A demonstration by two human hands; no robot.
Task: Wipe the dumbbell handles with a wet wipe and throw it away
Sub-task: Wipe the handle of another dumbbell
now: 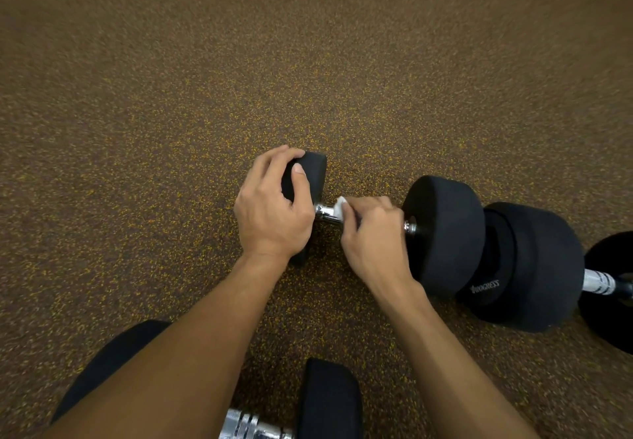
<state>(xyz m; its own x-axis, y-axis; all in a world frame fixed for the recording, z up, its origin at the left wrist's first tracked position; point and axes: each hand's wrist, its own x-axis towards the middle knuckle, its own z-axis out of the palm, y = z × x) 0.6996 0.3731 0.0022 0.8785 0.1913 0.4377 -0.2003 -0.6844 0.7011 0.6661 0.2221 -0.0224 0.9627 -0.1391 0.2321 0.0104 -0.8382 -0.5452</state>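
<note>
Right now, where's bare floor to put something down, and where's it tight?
Free: speckled floor beyond both hands, and the wide stretch left of the left hand. Crowded: the right, where the wiped dumbbell sits close beside a second dumbbell; a third dumbbell lies between the forearms; the right hand holds the wet wipe on the handle.

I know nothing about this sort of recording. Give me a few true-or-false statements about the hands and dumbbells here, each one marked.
1. The left hand grips the dumbbell's black end weight. True.
2. The right hand holds a white wipe against the chrome handle. True.
3. Only one dumbbell is in view. False: a second dumbbell lies to the right and a third dumbbell at the bottom edge.
4. The floor is white tile. False: the floor is brown with yellow specks.
</note>
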